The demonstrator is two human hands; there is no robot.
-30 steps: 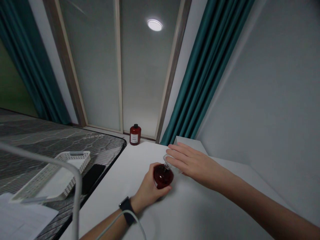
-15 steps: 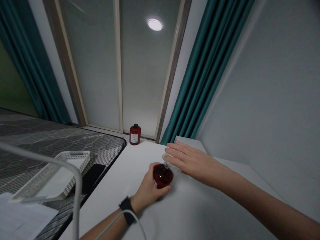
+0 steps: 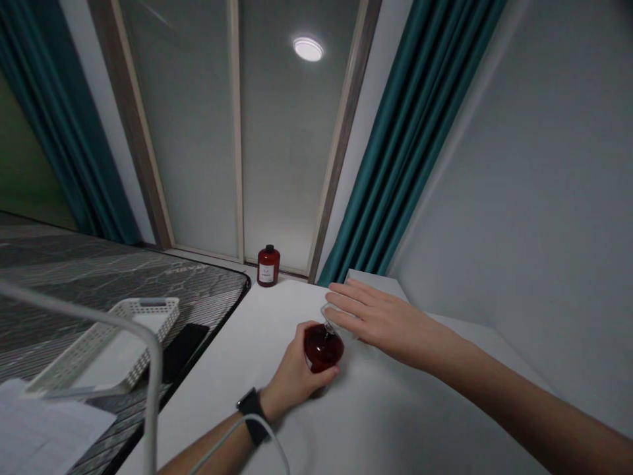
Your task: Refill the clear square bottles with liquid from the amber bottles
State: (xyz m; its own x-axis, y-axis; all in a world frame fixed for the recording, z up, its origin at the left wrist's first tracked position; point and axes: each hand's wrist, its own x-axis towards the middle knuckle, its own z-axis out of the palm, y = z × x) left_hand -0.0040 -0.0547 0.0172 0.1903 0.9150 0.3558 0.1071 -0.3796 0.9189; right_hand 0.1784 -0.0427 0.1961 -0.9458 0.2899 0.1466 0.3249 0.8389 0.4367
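Note:
My left hand (image 3: 291, 376) is wrapped round a small round dark red bottle (image 3: 323, 348) that rests on the white table (image 3: 376, 422). A black watch sits on that wrist. My right hand (image 3: 380, 316) reaches in from the right with its fingers stretched out flat. They lie over a clear cap (image 3: 332, 315) at the top of the bottle. Whether the fingers grip the cap I cannot tell.
A second dark red bottle (image 3: 268, 266) with a white label stands at the table's far edge by the window. A white mesh basket (image 3: 106, 343) and a black phone (image 3: 182, 348) lie on the grey mattress at left. A white cable (image 3: 123, 330) arcs across the foreground.

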